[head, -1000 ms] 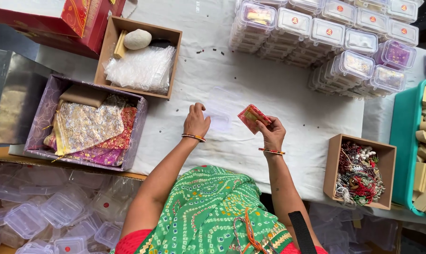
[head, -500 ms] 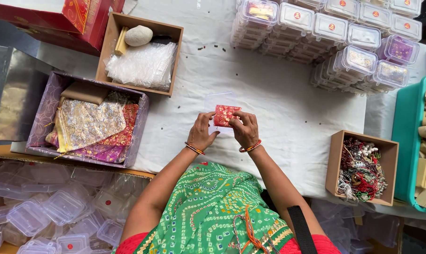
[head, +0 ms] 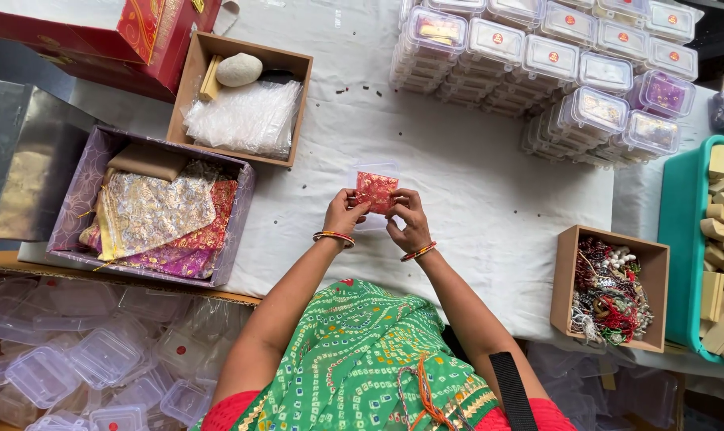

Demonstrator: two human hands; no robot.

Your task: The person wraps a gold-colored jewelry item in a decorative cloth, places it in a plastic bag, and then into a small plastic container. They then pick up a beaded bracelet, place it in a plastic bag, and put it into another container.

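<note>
Scanning from the left: clear plastic boxes [head: 82, 359] lay heaped low beside you, thin-walled and glossy, a few with a small red dot on the lid.
Fabric box: a purple patterned box [head: 81, 185] held folded brocade cloths [head: 158, 214] in silver, gold and pink, soft and shiny.
Cardboard tray: a brown tray [head: 188, 88] carried crinkled clear bags [head: 246, 118], with a smooth pale stone [head: 239, 69] set at the bags' far edge.
Your left hand [head: 344, 214]: fingers were pinched on the left edge of the red pouch [head: 375, 191].
Where the pouch was: held up between both hands over the white cloth [head: 474, 175], above a clear flat piece lying there.
Your right hand [head: 406, 217]: fingers were closed on the pouch's right edge; bangles sat on both wrists.
How the pouch would likely handle: very light, limp and thin, woven with gold motifs, probably a little slick; you would do best gripping it at opposite edges or corners, gently, so it stayed flat.
Stacked boxes [head: 569, 64]: filled lidded containers stood in tidy rows, rigid and transparent.
Thread box [head: 611, 289]: a cardboard box held tangled red, white and dark threads with beads.
Teal tray [head: 680, 239]: hard plastic, loaded with plain pale wooden-looking blocks [head: 723, 239].
</note>
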